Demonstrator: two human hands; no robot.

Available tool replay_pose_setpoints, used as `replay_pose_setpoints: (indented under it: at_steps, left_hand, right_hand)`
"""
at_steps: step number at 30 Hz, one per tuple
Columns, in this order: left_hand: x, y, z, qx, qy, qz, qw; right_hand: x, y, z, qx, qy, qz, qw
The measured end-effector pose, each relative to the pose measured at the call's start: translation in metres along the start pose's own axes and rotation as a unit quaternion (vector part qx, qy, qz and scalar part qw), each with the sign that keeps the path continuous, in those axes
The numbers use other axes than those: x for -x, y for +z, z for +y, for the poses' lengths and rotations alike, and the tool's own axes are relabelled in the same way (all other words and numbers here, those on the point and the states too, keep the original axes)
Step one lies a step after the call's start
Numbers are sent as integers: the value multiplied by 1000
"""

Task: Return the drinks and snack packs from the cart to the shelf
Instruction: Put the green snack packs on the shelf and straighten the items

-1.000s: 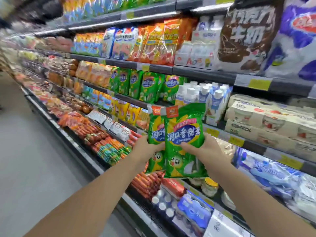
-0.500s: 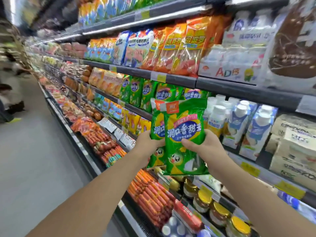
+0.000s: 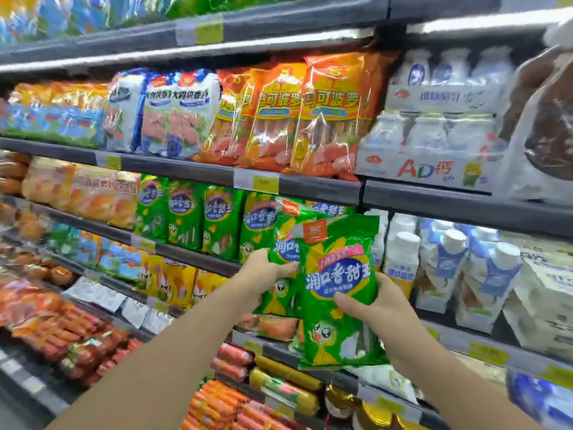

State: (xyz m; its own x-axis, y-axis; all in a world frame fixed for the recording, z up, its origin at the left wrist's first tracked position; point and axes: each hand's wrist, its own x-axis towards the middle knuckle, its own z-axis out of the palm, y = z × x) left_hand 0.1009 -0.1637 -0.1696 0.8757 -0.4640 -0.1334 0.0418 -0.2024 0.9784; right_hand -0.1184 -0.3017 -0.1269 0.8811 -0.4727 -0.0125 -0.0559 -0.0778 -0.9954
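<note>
Both green packs now sit higher and closer to the shelf than a second ago; aisle floor has dropped out of view, shelf face fills it.

We hold two packs. Right hand (image 3: 376, 308) grips the front green pack (image 3: 336, 290), thumb curled across its face. Left hand (image 3: 263, 271) grips the rear green pack (image 3: 280, 252) by its left edge, mostly hidden behind the front one. Both packs are upright, overlapping, just in front of the row of matching green packs (image 3: 198, 218) on the middle shelf (image 3: 192, 259).

To do it well, we judge: seat the rear pack first into the right end of that row, beside the white milk bottles (image 3: 401, 259), keep it upright, label out, then the front pack. Soft bags will likely slump if released early.

Shelf edges are dark with yellow price tags (image 3: 262, 183). Orange sausage packs (image 3: 328, 113) above, jars (image 3: 375, 414) below.
</note>
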Motion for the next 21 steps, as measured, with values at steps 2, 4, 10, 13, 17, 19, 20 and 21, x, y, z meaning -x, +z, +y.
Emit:
replay_pose_setpoints:
  at_steps: [2, 4, 10, 13, 17, 19, 20, 21]
  left_hand:
    - [-16, 3, 7, -17, 14, -30, 999]
    - [-1, 12, 39, -22, 25, -42, 999]
    - [-19, 38, 68, 17, 88, -28, 996]
    - [-55, 42, 46, 87, 33, -39, 995]
    - [-53, 46, 44, 92, 28, -24, 995]
    - [-38, 48, 46, -16, 81, 14, 996]
    - [-28, 49, 48, -66, 106, 42, 991]
    - [-26, 49, 47, -85, 115, 55, 988]
  right_hand:
    - [-1, 4, -1, -4, 0, 16, 1000]
    - [0, 6, -1, 0, 1, 28, 1000]
    - [6, 2, 4, 15, 20, 37, 999]
    - [7, -1, 9, 17, 31, 36, 999]
    - [5, 3, 14, 7, 43, 50, 998]
    - [4, 6, 15, 5, 45, 51, 998]
    - [4, 8, 16, 3, 45, 52, 998]
    - [3, 9, 16, -1, 46, 52, 998]
